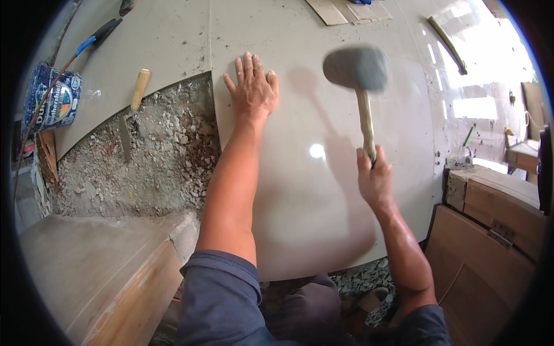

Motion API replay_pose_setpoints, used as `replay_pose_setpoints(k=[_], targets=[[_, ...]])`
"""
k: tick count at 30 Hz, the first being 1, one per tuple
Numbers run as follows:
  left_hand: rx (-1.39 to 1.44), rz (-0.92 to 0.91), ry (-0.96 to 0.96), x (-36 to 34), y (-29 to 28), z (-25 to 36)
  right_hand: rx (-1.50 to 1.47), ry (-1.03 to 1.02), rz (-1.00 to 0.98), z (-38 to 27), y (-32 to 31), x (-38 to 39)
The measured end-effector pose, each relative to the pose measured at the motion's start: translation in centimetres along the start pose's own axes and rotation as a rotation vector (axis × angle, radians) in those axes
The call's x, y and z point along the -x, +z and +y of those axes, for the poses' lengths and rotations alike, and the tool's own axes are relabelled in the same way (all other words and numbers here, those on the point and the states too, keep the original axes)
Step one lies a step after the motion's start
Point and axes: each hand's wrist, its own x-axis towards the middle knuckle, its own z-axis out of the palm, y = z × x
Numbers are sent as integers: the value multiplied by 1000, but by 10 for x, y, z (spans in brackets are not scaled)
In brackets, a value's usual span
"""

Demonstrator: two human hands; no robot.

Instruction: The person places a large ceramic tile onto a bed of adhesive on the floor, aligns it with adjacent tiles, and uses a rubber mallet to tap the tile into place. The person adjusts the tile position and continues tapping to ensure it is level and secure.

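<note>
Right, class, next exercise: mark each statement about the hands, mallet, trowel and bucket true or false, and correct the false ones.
1. The right hand grips a mallet by its wooden handle. True.
2. The left hand is clenched into a fist. False: it is open, palm down on the pale tile.
3. The trowel has its blade over the exposed gravel. True.
4. The blue bucket is on the person's right. False: it is on the left.
5. The trowel's handle is black. False: it is light wood.
</note>
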Motion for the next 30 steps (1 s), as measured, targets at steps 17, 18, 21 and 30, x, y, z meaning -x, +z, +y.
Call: replay_pose_setpoints(k=[17, 18, 21, 30], targets=[[26, 210, -24, 28, 4, 4, 349, 39, -34, 57, 17, 25], [12, 140, -29, 54, 1, 5, 353, 65, -47, 56, 16, 25], [-70, 106, 108, 156, -4, -5, 345, 38, -38, 49, 16, 25], [85, 29, 133, 192, 11, -11, -12, -213, -29, -26, 34, 16]])
